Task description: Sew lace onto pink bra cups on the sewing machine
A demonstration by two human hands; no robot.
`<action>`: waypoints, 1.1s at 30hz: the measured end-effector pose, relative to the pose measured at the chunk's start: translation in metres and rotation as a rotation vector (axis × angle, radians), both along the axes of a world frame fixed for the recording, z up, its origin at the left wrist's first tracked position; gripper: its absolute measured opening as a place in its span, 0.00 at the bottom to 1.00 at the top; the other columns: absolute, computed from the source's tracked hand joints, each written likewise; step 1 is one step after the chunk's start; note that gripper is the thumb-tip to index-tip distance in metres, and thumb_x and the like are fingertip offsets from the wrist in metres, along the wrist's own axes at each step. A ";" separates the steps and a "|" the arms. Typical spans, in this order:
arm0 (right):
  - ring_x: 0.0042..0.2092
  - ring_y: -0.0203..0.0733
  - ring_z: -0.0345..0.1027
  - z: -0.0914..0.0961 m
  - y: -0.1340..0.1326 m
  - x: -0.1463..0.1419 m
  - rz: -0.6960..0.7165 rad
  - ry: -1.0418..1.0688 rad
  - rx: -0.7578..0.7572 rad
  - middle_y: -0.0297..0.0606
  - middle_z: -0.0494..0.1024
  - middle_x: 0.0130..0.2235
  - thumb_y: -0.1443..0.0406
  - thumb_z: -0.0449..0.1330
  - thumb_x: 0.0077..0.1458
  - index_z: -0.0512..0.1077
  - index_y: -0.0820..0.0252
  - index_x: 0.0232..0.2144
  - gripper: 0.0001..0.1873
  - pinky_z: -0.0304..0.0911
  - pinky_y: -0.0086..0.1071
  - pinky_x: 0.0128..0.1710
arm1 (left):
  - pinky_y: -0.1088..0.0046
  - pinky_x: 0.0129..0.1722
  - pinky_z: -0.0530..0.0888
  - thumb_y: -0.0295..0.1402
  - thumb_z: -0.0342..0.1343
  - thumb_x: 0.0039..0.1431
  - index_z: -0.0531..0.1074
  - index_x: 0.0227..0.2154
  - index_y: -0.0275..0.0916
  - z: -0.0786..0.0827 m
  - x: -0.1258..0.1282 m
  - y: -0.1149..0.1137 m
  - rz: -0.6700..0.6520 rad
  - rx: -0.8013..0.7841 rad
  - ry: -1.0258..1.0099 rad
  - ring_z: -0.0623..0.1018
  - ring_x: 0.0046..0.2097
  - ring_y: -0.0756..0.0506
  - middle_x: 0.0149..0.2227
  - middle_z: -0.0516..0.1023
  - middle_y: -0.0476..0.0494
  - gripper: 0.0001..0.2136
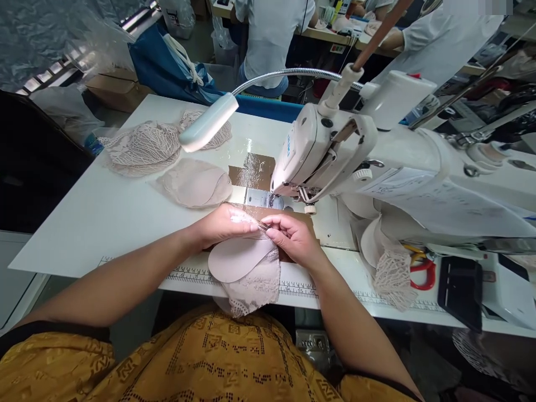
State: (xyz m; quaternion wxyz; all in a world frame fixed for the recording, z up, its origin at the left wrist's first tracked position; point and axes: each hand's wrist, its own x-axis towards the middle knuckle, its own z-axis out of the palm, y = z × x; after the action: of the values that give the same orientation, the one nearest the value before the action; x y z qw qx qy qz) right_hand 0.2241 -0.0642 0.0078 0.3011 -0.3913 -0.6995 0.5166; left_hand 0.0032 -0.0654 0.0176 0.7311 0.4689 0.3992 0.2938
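My left hand (233, 224) is closed, thumb and fingers pinching the upper edge of a pale pink bra cup (238, 259) with lace fabric (255, 287). The smooth cup and the lace hang below it over the table's front edge. My right hand (295, 237) is closed too, its thumb and forefinger around a small, thin metal tool (263, 225) whose kind I cannot make out. The tool's tip meets the fabric edge at my left thumb. Just behind both hands is the needle area of a white sewing machine (301, 151).
Lace pieces (142, 146) and a sheer-covered cup (195, 183) lie at the left, under a bendable lamp (209, 123). On the right are more cups (372, 240), red-handled scissors (425, 273) and a black phone-like object (460, 290). Co-workers (272, 39) sit beyond.
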 end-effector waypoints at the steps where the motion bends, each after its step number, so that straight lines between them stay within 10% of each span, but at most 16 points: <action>1: 0.37 0.39 0.69 0.001 0.000 -0.001 0.002 -0.012 0.005 0.38 0.77 0.39 0.56 0.59 0.58 0.75 0.56 0.44 0.15 0.65 0.33 0.38 | 0.64 0.52 0.75 0.37 0.68 0.50 0.81 0.39 0.33 0.000 0.000 0.000 0.000 0.006 0.010 0.81 0.47 0.42 0.43 0.82 0.33 0.16; 33: 0.40 0.40 0.73 0.007 0.002 -0.014 0.036 0.009 0.040 0.37 0.81 0.39 0.60 0.62 0.56 0.78 0.55 0.40 0.10 0.68 0.34 0.41 | 0.76 0.23 0.65 0.42 0.66 0.50 0.78 0.26 0.31 0.000 -0.005 -0.001 -0.083 0.083 0.073 0.69 0.24 0.52 0.22 0.72 0.48 0.15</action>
State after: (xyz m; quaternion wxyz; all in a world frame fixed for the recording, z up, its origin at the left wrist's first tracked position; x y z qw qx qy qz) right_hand 0.2097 -0.0626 0.0146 0.3026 -0.3703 -0.7151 0.5098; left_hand -0.0016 -0.0660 0.0178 0.7077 0.5252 0.3932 0.2621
